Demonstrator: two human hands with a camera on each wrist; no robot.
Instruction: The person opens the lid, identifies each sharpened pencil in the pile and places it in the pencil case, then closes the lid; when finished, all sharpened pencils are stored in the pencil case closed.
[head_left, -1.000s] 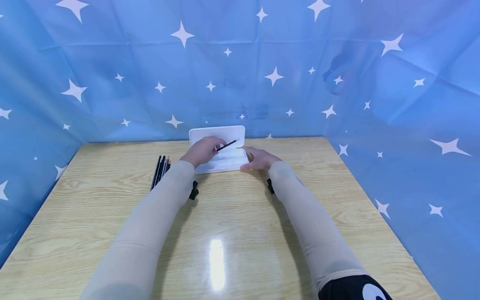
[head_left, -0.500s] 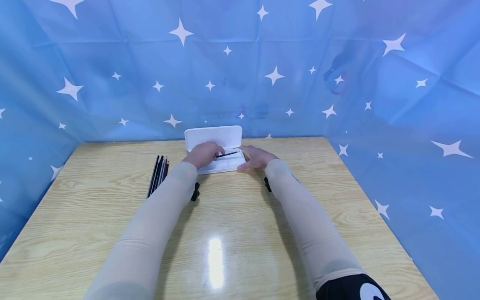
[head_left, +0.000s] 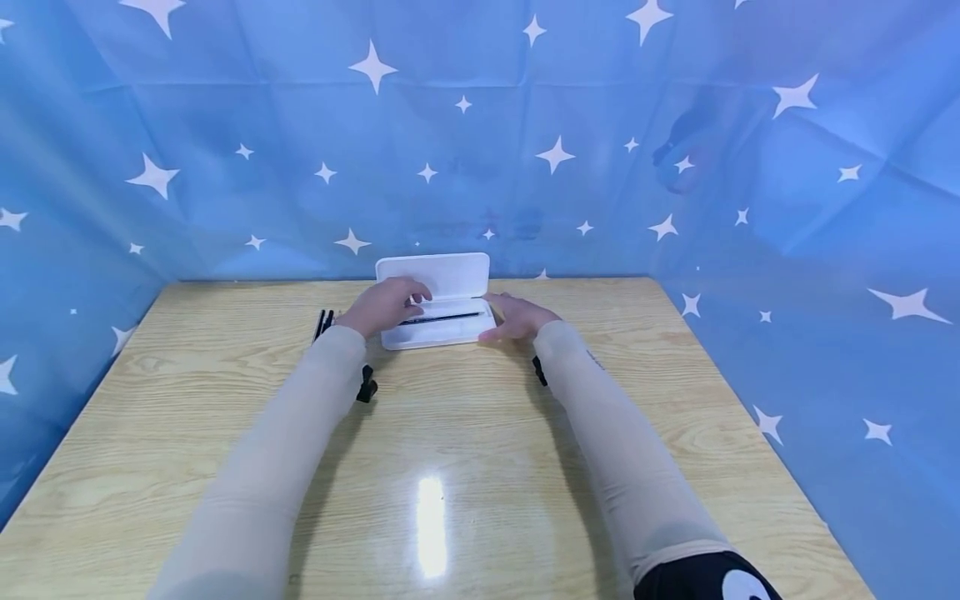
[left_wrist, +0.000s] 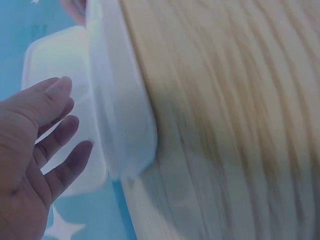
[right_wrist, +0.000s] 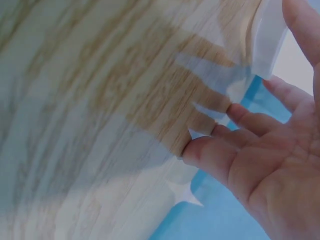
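A white pencil case (head_left: 431,335) lies opened at the back of the table, its lid (head_left: 453,273) standing up behind it. Inside, a dark pencil (head_left: 453,317) lies lengthwise, its left part behind my left hand (head_left: 381,306). That hand hovers over the case's left end, and in the left wrist view its fingers are spread and loosely bent with nothing between them. My right hand (head_left: 519,317) holds the case's right end between thumb and index finger. In the right wrist view, the other fingertips (right_wrist: 192,152) are bent down at the table surface beside the case (right_wrist: 267,37).
Several dark pencils (head_left: 322,323) lie on the wooden table (head_left: 495,467) to the left, mostly hidden by my left sleeve. A blue curtain (head_left: 480,192) with white stars hangs along the table's back and sides.
My left hand has lowered the pencil into the case, let go of it and drawn back to the left. My right hand has stayed at the case's right end.
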